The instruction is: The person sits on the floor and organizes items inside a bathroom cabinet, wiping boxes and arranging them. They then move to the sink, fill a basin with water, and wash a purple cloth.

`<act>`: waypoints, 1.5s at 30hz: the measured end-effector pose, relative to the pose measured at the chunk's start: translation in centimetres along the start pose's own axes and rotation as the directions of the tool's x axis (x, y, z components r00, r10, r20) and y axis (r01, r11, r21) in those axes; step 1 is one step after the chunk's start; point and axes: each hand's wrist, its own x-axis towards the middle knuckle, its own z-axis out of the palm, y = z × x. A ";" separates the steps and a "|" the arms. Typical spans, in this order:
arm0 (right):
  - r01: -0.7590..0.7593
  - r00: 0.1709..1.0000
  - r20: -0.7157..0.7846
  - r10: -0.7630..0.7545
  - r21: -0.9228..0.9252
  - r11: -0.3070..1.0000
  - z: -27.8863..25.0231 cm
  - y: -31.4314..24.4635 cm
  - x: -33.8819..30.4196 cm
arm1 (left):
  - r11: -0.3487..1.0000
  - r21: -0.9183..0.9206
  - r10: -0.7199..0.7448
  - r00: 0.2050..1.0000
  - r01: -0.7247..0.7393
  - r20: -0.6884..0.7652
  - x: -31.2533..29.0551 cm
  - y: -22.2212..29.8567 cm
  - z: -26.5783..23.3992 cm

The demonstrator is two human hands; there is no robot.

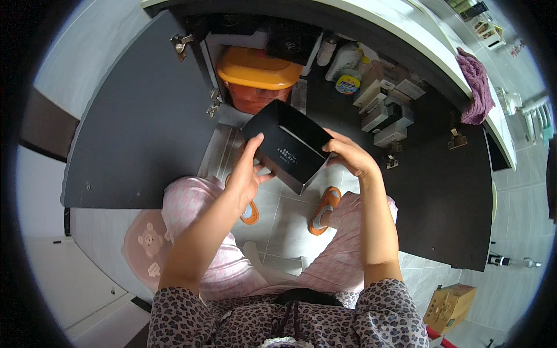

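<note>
Head view: a black box (299, 153) is held in both hands, tilted, above the grey tiled floor (278, 223) and in front of an open cabinet (328, 110). The left hand (245, 174) grips the box's left side, thumb along the edge and the other fingers spread lower down, partly behind it. The right hand (354, 158) pinches the right edge, thumb on the near face and fingers curled around the side (their tips are hidden, so I cannot tell how far they reach).

Just beyond the box, inside the cabinet, stands a reddish tub (258, 100) with an orange lid (258, 68). To its right are bottles (346, 60) and a cluster of small boxes (390, 113). The left door (139, 127) and right door (444, 197) both stand open. A purple cloth (476, 90) hangs over the white counter (400, 32); below the hands are orange slippers (333, 195).
</note>
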 end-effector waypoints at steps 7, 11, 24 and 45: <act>-0.136 0.953 -0.284 0.105 -0.090 0.987 -1.4 2.1 1.8 | 0.983 -0.086 -0.172 0.982 0.165 -0.081 1.9 -3.4 1.2; -0.353 0.866 -0.491 0.091 -0.474 0.806 -3.5 3.6 1.8 | 0.974 -0.071 -0.220 0.975 0.217 -0.041 3.9 -7.2 2.8; -0.332 0.857 -0.504 0.105 -0.384 0.862 -10.7 4.7 2.7 | 0.994 -0.040 -0.106 0.994 0.106 -0.008 12.1 -8.3 8.6; 0.274 0.772 -0.623 -0.127 0.146 0.951 -12.0 8.8 21.6 | 0.925 -0.065 0.369 0.926 -0.374 -0.072 28.3 -3.8 9.3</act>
